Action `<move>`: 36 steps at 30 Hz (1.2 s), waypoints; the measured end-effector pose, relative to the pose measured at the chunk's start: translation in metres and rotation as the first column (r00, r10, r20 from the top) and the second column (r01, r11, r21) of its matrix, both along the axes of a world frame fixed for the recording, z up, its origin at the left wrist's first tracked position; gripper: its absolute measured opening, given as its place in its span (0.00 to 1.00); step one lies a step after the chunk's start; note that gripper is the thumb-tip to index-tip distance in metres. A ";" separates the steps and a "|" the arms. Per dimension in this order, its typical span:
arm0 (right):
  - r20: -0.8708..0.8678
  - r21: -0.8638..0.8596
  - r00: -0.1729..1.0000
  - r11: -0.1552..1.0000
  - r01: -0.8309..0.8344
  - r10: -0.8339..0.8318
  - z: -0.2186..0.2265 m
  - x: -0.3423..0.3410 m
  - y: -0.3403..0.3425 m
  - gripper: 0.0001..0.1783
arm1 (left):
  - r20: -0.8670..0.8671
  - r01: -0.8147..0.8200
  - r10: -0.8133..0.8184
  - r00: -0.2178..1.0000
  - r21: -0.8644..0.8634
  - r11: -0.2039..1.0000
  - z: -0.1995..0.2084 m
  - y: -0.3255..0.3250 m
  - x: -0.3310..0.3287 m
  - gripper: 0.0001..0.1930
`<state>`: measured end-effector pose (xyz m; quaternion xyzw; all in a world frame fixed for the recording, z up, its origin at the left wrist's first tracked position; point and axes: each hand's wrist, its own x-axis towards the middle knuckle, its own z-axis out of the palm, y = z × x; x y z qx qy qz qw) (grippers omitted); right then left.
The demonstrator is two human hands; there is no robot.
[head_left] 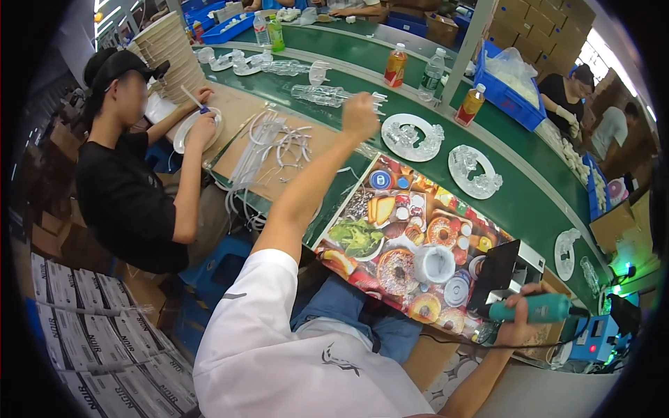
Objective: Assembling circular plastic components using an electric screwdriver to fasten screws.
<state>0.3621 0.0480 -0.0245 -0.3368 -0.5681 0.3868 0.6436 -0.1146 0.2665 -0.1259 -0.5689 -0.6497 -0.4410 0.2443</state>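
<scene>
My left hand (pixel 360 118) is stretched out over the green conveyor belt, its fingers closed. Clear plastic pieces (pixel 320 95) lie right beside it, and prongs show past its far side; whether the fingers grip them is hidden. In my right hand (pixel 514 324), at the lower right, is a teal corded electric screwdriver (pixel 540 308), held roughly level with its black end pointing left. It is above the near right corner of a worktop covered in food pictures (pixel 362 216). A round whitish tub (pixel 433 263) stands on that worktop.
White plates with clear parts (pixel 412 137) sit along the belt (pixel 519 202), beside drink bottles (pixel 394 66). White strips and tubes (pixel 275 139) lie on the board at left. A co-worker (pixel 139 167) sits there, holding a tool over a white ring. A blue powered box (pixel 596 340) stands right.
</scene>
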 end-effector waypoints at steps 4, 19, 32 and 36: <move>0.015 -0.009 1.000 1.000 0.012 -0.012 0.007 -0.007 0.010 0.34 | 0.121 0.397 -0.404 0.907 0.079 0.914 0.013 -0.044 0.117 0.12; 0.099 0.002 0.988 0.993 0.115 -0.114 0.011 -0.012 0.002 0.31 | 0.024 0.476 -0.543 0.839 -0.515 0.713 -0.024 -0.176 0.279 0.33; 0.112 0.104 0.978 0.981 0.163 -0.174 0.005 -0.019 0.037 0.22 | -0.167 0.511 -0.674 0.720 -0.528 0.678 -0.036 -0.161 0.290 0.31; 0.053 0.073 0.991 0.990 0.120 -0.124 0.006 -0.010 0.038 0.24 | -0.077 0.490 -0.696 0.714 -0.655 0.575 -0.025 -0.168 0.301 0.28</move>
